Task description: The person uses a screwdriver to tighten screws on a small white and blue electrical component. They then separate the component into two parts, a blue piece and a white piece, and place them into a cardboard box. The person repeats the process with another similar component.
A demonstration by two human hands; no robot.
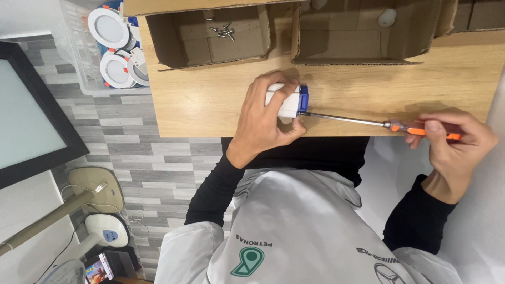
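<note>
Two hands busy: left point(263, 123) clamps box point(286, 100) steady, right point(452, 139) grips screwdriver point(368, 122) (tip at blue end).

Bare hands; 2 long black sleeves point(210, 194) – white top point(294, 231) over them, green and black markings.

One view only, from the person's head, looking steeply down over the chest and arms. It faces the wooden table point(210, 105), whose far edge sits at the top of the picture with open cardboard boxes point(210, 37) along it. The camera is close: the left hand point(265, 121) and right hand point(455, 142) fill the middle band, the white jacket point(294, 231) crowds the bottom. The tiled floor point(131, 158) shows at the left, below the table's side edge.
</note>
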